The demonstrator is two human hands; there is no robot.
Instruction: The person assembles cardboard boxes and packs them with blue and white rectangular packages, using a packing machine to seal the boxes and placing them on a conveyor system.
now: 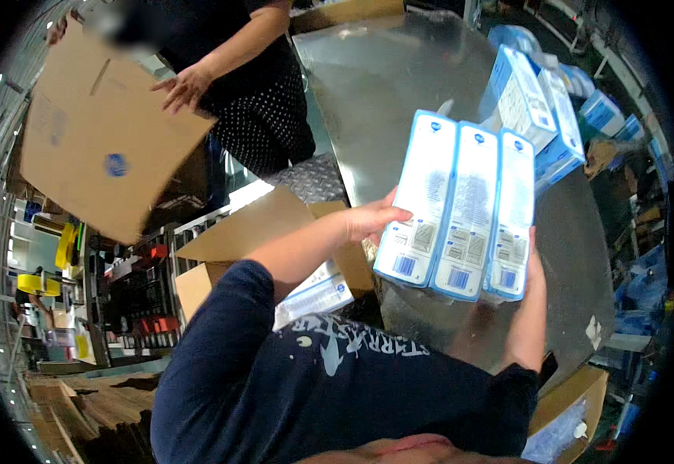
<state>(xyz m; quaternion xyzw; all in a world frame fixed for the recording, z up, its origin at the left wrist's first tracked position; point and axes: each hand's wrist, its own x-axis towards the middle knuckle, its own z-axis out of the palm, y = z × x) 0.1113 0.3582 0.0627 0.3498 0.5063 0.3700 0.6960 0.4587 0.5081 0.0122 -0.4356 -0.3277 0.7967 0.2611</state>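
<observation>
Three slim blue-and-white boxes stand side by side in a row between my hands, above the metal table. My left hand presses the row's left side, its thumb over the front of the leftmost box. Along the right side, my right hand grips the rightmost box; most of its fingers are hidden. Below my left forearm is an open cardboard carton. Inside it lies a similar blue-and-white box.
More blue-and-white boxes rest at the table's far right. The metal table extends away from me. At the far left, another person's hand touches a large cardboard carton. A carton with clear plastic stands at the lower right.
</observation>
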